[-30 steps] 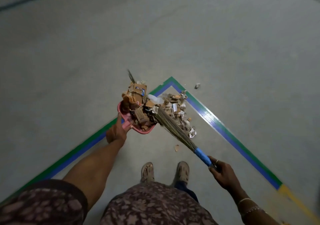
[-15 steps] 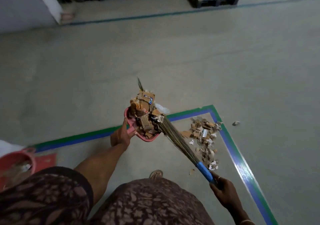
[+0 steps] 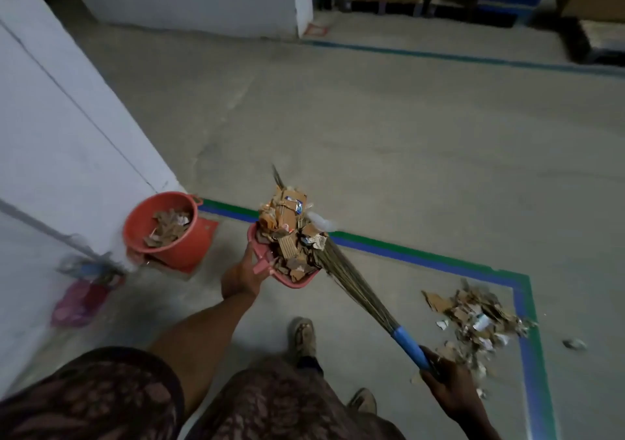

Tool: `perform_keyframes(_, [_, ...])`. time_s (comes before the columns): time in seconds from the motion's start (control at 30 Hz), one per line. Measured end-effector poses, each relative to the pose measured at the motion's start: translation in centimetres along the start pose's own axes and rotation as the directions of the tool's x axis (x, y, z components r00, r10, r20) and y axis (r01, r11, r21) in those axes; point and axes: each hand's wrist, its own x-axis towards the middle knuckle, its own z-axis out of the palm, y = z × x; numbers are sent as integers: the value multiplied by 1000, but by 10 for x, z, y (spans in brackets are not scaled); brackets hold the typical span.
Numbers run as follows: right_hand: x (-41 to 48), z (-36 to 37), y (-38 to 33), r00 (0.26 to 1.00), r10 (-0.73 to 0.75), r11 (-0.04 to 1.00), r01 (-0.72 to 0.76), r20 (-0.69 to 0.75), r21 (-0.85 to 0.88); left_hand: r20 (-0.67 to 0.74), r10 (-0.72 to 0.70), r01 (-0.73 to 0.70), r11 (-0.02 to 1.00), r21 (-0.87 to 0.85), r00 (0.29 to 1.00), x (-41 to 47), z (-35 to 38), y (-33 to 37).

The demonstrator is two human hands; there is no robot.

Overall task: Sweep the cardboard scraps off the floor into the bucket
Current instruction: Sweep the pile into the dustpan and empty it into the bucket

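Your left hand (image 3: 241, 279) has its fingers curled tight round the handle of the pink dustpan (image 3: 287, 272), arm stretched forward and held level. The pan is heaped with cardboard scraps (image 3: 289, 233). Your right hand (image 3: 446, 389) is closed on the blue grip of the broom (image 3: 358, 287), low at your right side, and the bristles lie across the load, touching it. The red bucket (image 3: 167, 233) stands on the floor to the left of the pan, against the white wall (already partly filled). More scraps, a loose pile (image 3: 473, 317), lie on the floor inside the corner of the green and blue tape (image 3: 522, 304).
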Motion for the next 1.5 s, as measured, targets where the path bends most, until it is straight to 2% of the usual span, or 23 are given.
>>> perform_keyframes(0.27, [53, 20, -63, 979, -107, 990, 121, 171, -75, -63, -225, 224, 974, -11, 972, -24, -32, -105])
perform_keyframes(0.43, [96, 42, -113, 953, -208, 962, 240, 219, -129, -68, -334, 331, 942, -54, 940, -14, -52, -169])
perform_keyframes(0.6, [120, 77, -186, 937, -232, 949, 277, 261, -148, -94, -350, 343, 936, -82, 932, 16, -73, -239])
perform_keyframes(0.93, [158, 165, -305, 934, -261, 945, 299, 243, -135, -113, -377, 361, 922, -137, 919, 96, -126, -348])
perform_keyframes(1.07, [186, 185, -334, 929, -282, 939, 318, 239, -127, -141, -385, 370, 921, -126, 912, 128, -147, -368])
perform_keyframes(1.2, [219, 195, -365, 941, -222, 960, 257, 254, -114, -164, -394, 377, 918, -127, 904, 165, -157, -379])
perform_keyframes(1.33, [271, 207, -392, 930, -222, 962, 258, 293, -92, -161, -385, 364, 919, -150, 909, 213, -163, -384])
perform_keyframes(1.5, [337, 212, -429, 907, -224, 959, 270, 357, -84, -105, -449, 428, 887, -173, 888, 278, -148, -407])
